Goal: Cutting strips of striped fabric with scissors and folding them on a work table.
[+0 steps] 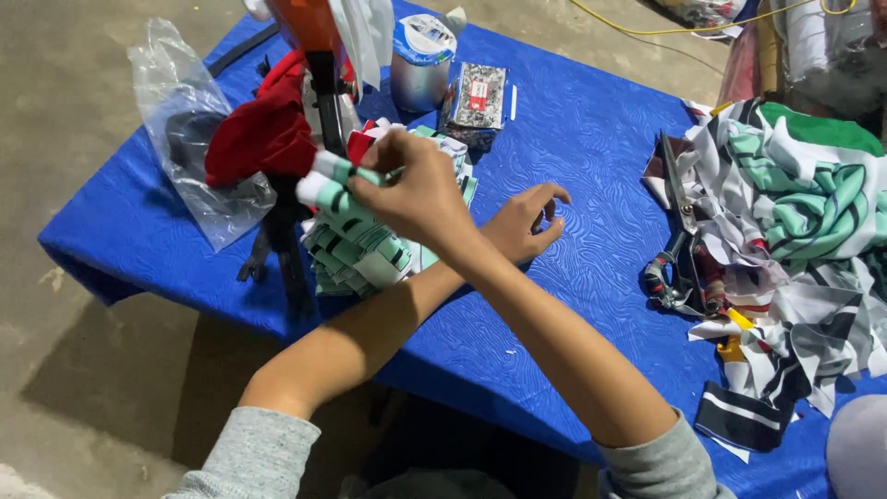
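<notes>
Fabric strip (334,183), green-and-white, rolled, above strip pile (356,245) at desk (573,139) left | right hand (420,199) crosses over, fingers pinched shut on strip | left hand (525,222) half-open, empty, fingertips curled, resting on desk | scissors (679,231) far right

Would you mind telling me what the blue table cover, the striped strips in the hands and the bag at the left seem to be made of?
Blue table cover: likely embossed plastic or vinyl; wavy raised pattern, slight sheen.
Striped strips: printed fabric, by their limp folds and cut edges; the right hand pinches one, the left hand hovers open.
Bag: thin clear plastic film, crinkled and see-through.
</notes>
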